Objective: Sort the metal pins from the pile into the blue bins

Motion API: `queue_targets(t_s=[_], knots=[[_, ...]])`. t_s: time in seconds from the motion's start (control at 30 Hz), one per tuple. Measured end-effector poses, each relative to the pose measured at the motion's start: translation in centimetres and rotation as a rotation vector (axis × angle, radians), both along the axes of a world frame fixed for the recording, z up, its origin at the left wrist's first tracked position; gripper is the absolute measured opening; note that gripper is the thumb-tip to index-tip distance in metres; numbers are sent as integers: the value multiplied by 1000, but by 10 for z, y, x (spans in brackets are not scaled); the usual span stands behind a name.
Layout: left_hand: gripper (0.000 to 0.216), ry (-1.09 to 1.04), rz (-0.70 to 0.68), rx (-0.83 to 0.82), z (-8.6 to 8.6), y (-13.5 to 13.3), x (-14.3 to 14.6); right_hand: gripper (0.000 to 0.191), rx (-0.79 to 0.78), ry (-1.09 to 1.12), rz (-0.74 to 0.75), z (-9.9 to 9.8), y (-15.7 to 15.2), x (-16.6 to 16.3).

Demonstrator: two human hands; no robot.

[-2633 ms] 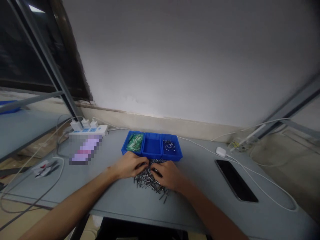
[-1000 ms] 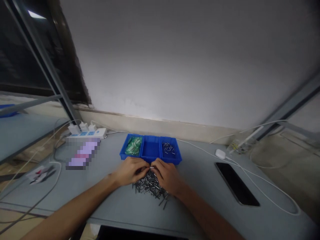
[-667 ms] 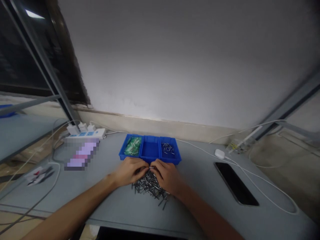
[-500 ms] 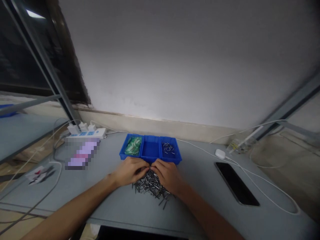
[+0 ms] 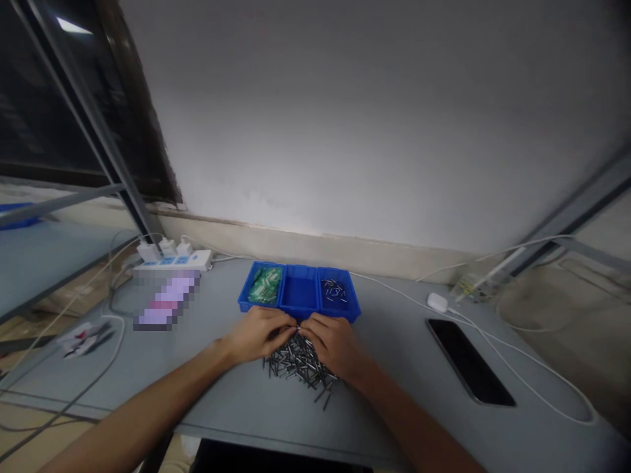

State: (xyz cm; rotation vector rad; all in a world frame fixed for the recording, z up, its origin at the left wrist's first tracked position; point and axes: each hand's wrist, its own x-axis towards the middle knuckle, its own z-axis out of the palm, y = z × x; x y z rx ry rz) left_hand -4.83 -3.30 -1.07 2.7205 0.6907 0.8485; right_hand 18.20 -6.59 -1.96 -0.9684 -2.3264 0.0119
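A heap of small dark metal pins [image 5: 298, 368] lies on the grey table in front of me. My left hand [image 5: 256, 334] and my right hand [image 5: 332, 345] rest over the heap's far edge with fingers curled and fingertips meeting. They pinch something tiny between them, too small to name. Just behind the hands sit three joined blue bins [image 5: 300, 292]: the left one holds green parts [image 5: 265, 286], the middle one is bare, and the right one holds a few pins [image 5: 335, 290].
A black phone [image 5: 470, 361] lies to the right with a white charger and cable [image 5: 438, 302]. At the left are a white power strip [image 5: 172, 258], a blurred pink item [image 5: 165, 302] and cables. The table's front edge is close to me.
Both hands have drawn together over the far edge of the pin heap, fingertips now touching. The view has shifted slightly.
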Motion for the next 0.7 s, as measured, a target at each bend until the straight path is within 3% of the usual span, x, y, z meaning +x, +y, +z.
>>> queue_targets(t_s=[0.3, 0.57, 0.7], knots=[[18, -22, 3, -31, -1, 1, -1, 27, 91, 0, -12, -1, 2, 0], [18, -86, 23, -24, 9, -3, -2, 25, 249, 68, 35, 8, 7, 12], [21, -32, 52, -57, 8, 1, -5, 22, 330, 158, -22, 14, 9, 22]])
